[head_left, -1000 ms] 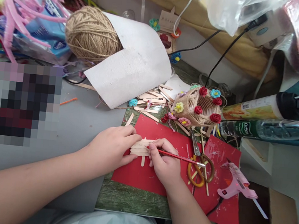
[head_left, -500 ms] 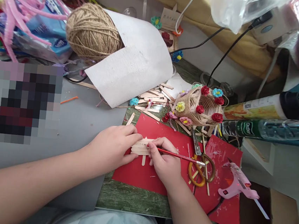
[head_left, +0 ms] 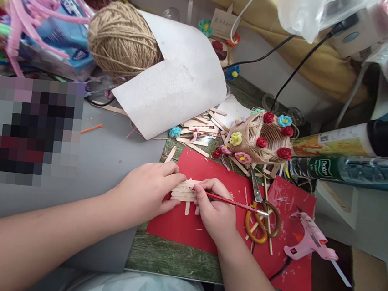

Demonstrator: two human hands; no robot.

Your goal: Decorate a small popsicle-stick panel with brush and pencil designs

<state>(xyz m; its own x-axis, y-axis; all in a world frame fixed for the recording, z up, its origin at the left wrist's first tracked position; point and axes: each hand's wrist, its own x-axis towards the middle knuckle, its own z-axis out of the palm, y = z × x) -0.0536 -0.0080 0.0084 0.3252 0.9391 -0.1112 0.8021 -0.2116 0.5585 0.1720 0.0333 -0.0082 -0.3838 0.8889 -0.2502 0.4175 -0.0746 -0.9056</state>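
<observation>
A small panel of glued ice-cream sticks (head_left: 185, 192) lies on a red sheet of paper (head_left: 186, 227). My left hand (head_left: 148, 191) rests on the panel's left side, fingers pressed flat on the sticks to pin them down. My right hand (head_left: 213, 211) is closed on a thin red-handled brush (head_left: 239, 205), whose tip touches the panel's right edge.
Orange-handled scissors (head_left: 259, 211) and a pink glue gun (head_left: 308, 243) lie to the right on the red paper. A twine-wrapped stick basket with small flowers (head_left: 260, 136), loose sticks (head_left: 195, 127), a curled white card (head_left: 176, 79), a jute ball (head_left: 121, 40) and bottles (head_left: 343, 166) crowd the back.
</observation>
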